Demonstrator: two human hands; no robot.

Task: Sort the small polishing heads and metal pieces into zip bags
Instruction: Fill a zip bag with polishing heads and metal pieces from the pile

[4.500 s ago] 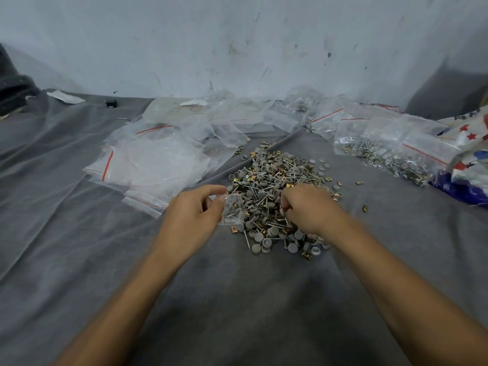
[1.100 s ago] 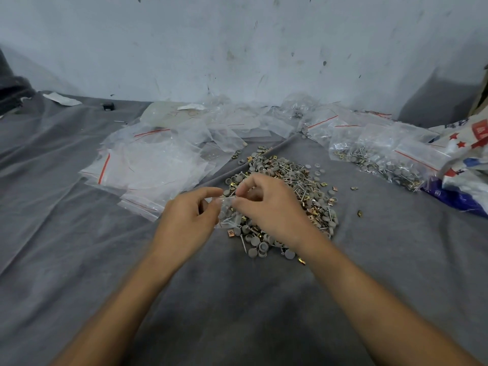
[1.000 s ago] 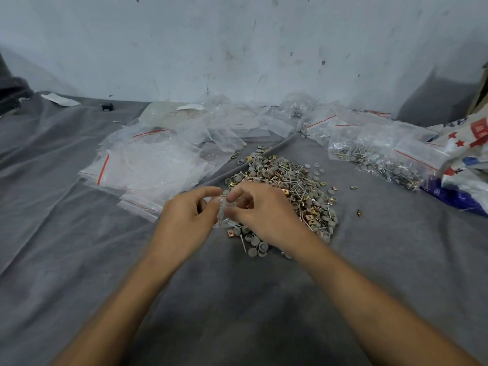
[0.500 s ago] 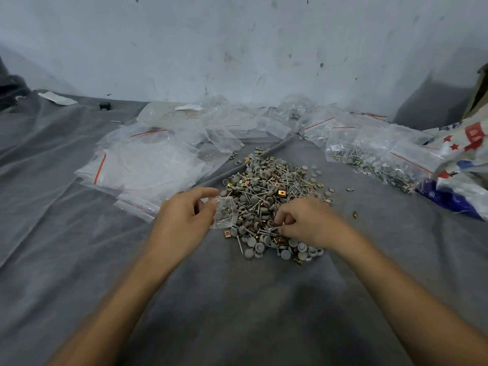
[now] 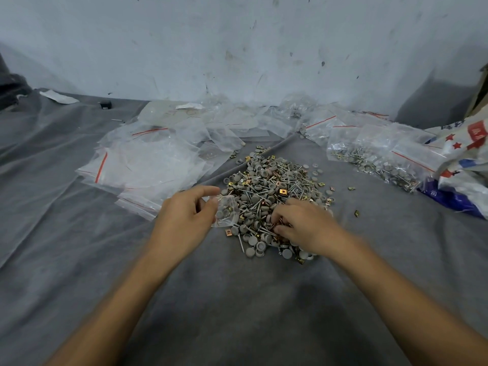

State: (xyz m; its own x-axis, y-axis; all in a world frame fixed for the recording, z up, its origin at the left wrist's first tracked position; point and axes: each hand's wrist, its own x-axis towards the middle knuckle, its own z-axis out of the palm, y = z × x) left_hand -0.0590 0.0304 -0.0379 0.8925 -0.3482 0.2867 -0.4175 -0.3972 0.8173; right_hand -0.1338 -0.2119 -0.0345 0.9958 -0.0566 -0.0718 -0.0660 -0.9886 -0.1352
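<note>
A heap of small grey polishing heads, pins and brass-coloured metal pieces lies on the grey cloth in the middle. My left hand pinches a small clear zip bag at the heap's left edge; a few pieces show inside the bag. My right hand rests on the near side of the heap with its fingers curled into the pieces. Whether it holds any of them is hidden by the fingers.
Empty clear zip bags with red strips lie spread at the left and back. Filled bags lie at the right, beside a printed sack. A wall stands close behind. A few stray pieces lie right of the heap.
My right hand went from the pile to the bag's mouth, then back down onto the near side of the heap. My left hand kept holding the bag in place.
</note>
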